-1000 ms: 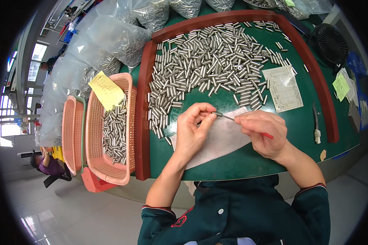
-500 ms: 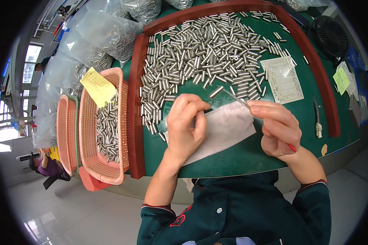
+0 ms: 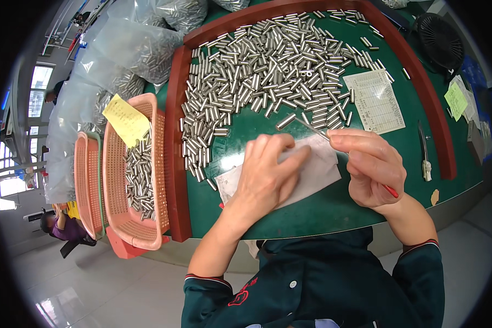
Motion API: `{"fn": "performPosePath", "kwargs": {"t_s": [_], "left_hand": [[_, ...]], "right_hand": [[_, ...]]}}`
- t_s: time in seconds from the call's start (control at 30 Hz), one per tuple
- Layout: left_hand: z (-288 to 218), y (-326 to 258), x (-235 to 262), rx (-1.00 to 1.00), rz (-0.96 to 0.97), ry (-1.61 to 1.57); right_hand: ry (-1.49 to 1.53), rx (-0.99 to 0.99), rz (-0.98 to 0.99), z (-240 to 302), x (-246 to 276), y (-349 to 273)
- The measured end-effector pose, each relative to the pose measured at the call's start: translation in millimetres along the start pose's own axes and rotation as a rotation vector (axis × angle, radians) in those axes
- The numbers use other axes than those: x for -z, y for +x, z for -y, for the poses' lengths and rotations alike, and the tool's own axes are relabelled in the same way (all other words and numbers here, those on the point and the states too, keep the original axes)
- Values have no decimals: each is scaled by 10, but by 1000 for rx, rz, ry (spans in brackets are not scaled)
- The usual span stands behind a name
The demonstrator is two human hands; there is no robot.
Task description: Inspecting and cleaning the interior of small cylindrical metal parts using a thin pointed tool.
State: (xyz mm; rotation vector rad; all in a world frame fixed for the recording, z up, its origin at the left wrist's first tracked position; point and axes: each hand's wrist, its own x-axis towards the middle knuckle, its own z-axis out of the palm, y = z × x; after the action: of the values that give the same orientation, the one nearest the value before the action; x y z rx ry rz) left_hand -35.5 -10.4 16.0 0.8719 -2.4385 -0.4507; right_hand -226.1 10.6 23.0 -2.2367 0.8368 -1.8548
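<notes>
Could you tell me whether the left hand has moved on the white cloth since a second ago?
Yes. The left hand has slid rightward across the white cloth, toward the right hand.

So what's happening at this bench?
A person sits at a green table strewn with small metal tubes. The left hand presses on a white cloth, while the right hand holds a thin red-handled tool pointed toward the tubes. A pink basket beside it holds more.
</notes>
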Motion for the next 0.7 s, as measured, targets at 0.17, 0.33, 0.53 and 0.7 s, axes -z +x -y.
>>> {"fn": "performPosePath", "kwargs": {"t_s": [0.17,0.33,0.53,0.7], "left_hand": [[-35,-40,-25,-73,153,-78],[17,-53,106,20,34,-130],[201,207,493,656,-118,-840],[276,241,519,687,-4,-929]], "right_hand": [[-10,-4,10,-2,-8,2],[-13,10,-17,-22,-41,-1],[5,-15,-28,-88,-119,81],[26,25,0,-54,-233,221]]}}
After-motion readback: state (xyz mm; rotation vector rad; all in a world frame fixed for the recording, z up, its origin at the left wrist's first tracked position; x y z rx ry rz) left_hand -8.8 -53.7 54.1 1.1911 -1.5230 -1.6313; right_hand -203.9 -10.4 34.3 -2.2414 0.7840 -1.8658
